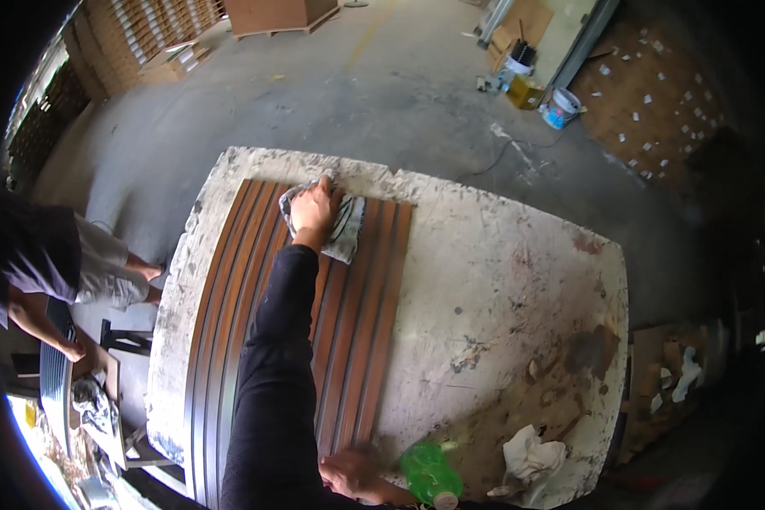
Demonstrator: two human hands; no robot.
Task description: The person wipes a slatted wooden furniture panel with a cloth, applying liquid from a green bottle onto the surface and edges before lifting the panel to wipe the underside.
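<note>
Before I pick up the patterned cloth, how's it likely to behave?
The cloth will probably hang limp, since it bunches into folds under the left hand. It's likely light, being a small piece. Pushed, it may wrinkle rather than roll, lying loosely across the ribbed brown panel.

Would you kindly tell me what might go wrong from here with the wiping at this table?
The green bottle is close to the right hand, so a careless move might knock it.
The worktable looks rough and stained, so it could mark the slatted panel if that slides.
The left hand presses a bunched cloth over raised slats, so the grooves may be missed.
</note>
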